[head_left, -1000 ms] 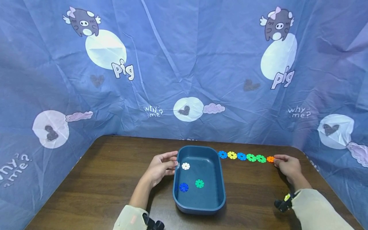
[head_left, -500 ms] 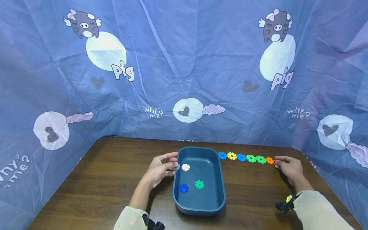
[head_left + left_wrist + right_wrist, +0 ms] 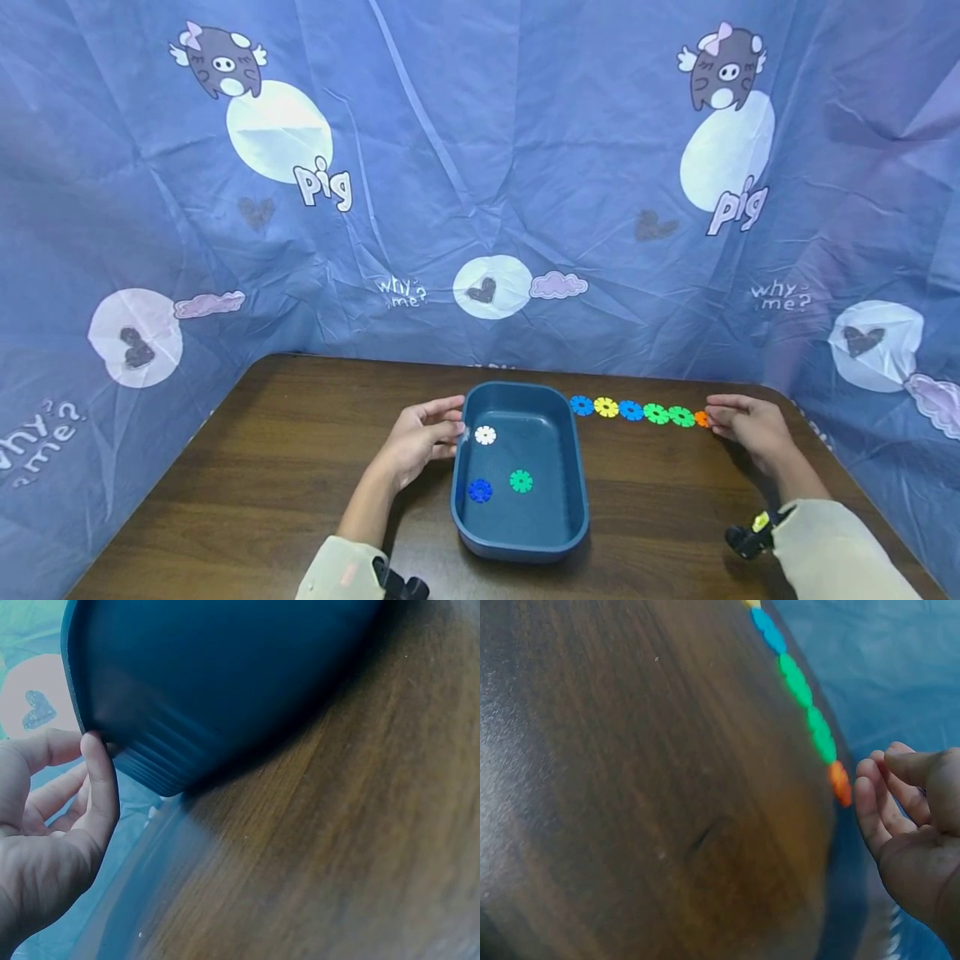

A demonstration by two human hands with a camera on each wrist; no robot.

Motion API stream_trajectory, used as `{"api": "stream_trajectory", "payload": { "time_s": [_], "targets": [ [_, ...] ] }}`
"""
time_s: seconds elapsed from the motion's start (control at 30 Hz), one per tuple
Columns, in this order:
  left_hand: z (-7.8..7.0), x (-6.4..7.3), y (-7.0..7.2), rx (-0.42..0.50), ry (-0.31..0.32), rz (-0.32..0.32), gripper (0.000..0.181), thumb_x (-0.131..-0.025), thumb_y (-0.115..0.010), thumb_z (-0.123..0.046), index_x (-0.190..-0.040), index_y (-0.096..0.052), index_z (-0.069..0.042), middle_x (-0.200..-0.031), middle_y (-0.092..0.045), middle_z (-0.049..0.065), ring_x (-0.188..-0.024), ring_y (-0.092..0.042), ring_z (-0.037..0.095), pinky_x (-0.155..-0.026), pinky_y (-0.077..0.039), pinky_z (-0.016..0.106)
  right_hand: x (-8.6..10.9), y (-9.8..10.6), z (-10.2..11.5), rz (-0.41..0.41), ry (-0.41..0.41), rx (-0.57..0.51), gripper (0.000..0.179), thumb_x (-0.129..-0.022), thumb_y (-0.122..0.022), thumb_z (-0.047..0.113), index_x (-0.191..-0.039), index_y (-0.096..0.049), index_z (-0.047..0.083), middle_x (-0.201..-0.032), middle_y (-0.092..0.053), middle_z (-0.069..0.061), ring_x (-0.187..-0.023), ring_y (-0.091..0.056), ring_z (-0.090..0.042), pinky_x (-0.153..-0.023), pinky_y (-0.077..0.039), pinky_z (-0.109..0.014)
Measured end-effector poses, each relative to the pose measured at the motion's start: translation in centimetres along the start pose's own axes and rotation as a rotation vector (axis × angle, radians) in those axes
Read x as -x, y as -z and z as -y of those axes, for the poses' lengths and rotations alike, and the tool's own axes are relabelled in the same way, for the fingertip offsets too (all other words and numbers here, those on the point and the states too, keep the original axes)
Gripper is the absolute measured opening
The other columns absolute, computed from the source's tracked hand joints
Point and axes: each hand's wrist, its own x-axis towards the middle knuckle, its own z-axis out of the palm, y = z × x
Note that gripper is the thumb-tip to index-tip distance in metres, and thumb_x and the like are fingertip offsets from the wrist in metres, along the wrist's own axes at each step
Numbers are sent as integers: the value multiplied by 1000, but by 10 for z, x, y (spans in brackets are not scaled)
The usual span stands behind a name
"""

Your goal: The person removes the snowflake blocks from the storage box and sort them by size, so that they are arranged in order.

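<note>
A dark teal plastic basin (image 3: 520, 533) stands on the table, with white (image 3: 485, 435), dark blue (image 3: 480, 491) and green (image 3: 521, 481) notched plastic snowflake discs inside. My left hand (image 3: 418, 437) touches its left side, thumb and forefinger apart along the rim; its fingers are relaxed. Right of the basin runs a row of discs: blue (image 3: 581, 406), yellow (image 3: 606, 407), blue (image 3: 631, 410), two green ones (image 3: 669, 415), then orange (image 3: 701, 418). At the orange end is my right hand (image 3: 753, 427), fingers loosely bent, fingertips overlapping that disc in the head view but beside it in the right wrist view.
The brown wooden table (image 3: 300, 467) has rounded far corners. A blue cloth (image 3: 420, 183) printed with pigs and hearts hangs behind it and along both sides. Dark wrist cameras sit at both sleeves.
My right hand drew back slightly from the orange disc, then came left over its right part. The orange disc shifted slightly left toward the green ones. My left hand and the basin stayed put.
</note>
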Motion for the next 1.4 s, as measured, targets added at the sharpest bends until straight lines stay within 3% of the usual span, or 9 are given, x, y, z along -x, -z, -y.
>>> {"api": "stream_trajectory", "payload": {
  "time_s": [0.17,0.4,0.7,0.9,1.07,1.23,1.4],
  "targets": [
    [0,-1,0,-2,1,4,52,-91,-67,3,-142,-54,6,-113,-62,20,-81,-64,15,-66,-59,27,-4,-8,22,74,90,103,42,-102,-61,6,-135,-51,-18,-104,-74,-5,-89,-72,-11,-80,-62,-34],
    [0,-2,-1,-3,10,-7,51,-91,-67,4,-141,-57,2,-114,-62,20,-80,-65,16,-67,-60,29,-2,-32,61,171,127,239,39,-103,-63,15,-134,-59,-7,-112,-72,-17,-98,-73,-23,-85,-61,-44],
    [-1,-1,-2,-22,14,-18,50,-91,-68,2,-140,-58,1,-118,-62,25,-79,-65,17,-68,-60,30,8,-75,94,313,219,253,40,-102,-65,24,-132,-63,-3,-108,-73,-12,-92,-71,-19,-78,-61,-39],
    [0,0,-2,-15,8,-10,50,-90,-68,3,-140,-58,2,-117,-61,25,-78,-65,17,-67,-60,30,15,-102,111,391,359,296,27,-101,-65,13,-123,-68,-3,-107,-74,-13,-94,-71,-26,-74,-61,-34],
    [0,0,-2,-13,1,-2,51,-90,-68,2,-140,-57,3,-115,-62,22,-78,-65,16,-67,-60,29,22,-125,122,486,419,306,23,-100,-65,10,-120,-69,-2,-104,-74,-13,-87,-70,-26,-72,-61,-34],
    [0,0,0,-12,7,-15,50,-91,-67,4,-140,-57,3,-112,-63,18,-79,-65,16,-67,-60,29,32,-146,136,562,491,416,22,-100,-67,15,-120,-72,8,-103,-75,-6,-81,-68,-26,-68,-58,-32],
    [0,0,0,-2,7,-16,51,-90,-67,5,-140,-58,3,-113,-62,19,-79,-65,16,-67,-60,29,40,-167,143,616,537,489,21,-100,-67,16,-120,-73,13,-104,-74,6,-85,-67,-14,-73,-58,-29]
  ]
}}
